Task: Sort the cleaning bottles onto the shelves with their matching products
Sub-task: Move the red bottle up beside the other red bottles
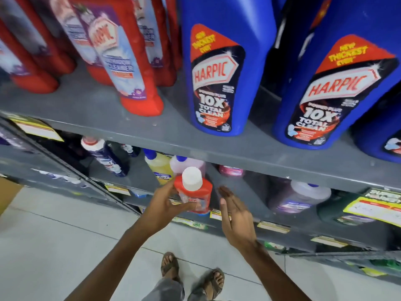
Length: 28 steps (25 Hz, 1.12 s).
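Observation:
My left hand (pixel 166 205) grips a small red Harpic bottle (pixel 196 195) with a white cap, held upright in front of the lower shelf. Just to its right, my right hand (pixel 233 216) is open with fingers spread, not touching the bottle. On the grey upper shelf (pixel 152 135) stand several red Harpic bathroom cleaner bottles (pixel 125 68) at the left and large blue Harpic bottles (pixel 219 79) at the right. Behind the held bottle, the lower shelf holds a yellow bottle (pixel 158 166) and a pink bottle (pixel 191 164).
A dark blue bottle (pixel 106 155) and a purple bottle (pixel 301 196) lie further along the lower shelf. Yellow price tags (pixel 368 209) hang on the shelf edges. My sandalled feet (pixel 193 272) stand on the pale tiled floor (pixel 65 246). A cardboard box corner (pixel 6 194) sits at the far left.

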Each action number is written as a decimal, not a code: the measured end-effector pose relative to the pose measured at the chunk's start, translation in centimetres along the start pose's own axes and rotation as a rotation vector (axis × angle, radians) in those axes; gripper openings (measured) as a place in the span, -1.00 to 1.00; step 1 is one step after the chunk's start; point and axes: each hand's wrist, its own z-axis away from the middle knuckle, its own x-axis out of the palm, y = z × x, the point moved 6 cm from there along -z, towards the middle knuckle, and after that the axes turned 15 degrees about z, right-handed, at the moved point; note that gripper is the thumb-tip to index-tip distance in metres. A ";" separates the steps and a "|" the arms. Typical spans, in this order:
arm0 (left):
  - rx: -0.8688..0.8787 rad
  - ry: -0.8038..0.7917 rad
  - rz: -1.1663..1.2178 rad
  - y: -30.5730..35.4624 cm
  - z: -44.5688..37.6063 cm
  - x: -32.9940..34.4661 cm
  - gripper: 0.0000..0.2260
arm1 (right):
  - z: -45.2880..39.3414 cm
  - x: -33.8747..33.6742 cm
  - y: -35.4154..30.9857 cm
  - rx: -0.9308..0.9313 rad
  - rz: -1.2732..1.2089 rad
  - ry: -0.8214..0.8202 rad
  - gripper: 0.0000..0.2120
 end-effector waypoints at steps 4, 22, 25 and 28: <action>0.042 -0.015 0.035 5.4 2.5 -5.5 -0.47 | 0.0 -3.7 -8.0 -0.255 -0.190 0.193 -0.64; 0.709 -0.074 0.073 28.1 -2.4 -27.0 -0.31 | -9.2 -8.2 -32.5 -0.283 0.123 0.394 -0.50; 0.654 -0.109 0.064 27.9 -5.1 -27.6 -0.27 | -9.9 -7.7 -33.3 -0.184 0.249 0.456 -0.55; 0.621 -0.169 0.089 27.7 -6.5 -27.8 -0.33 | -10.4 -7.2 -33.8 -0.118 0.339 0.520 -0.57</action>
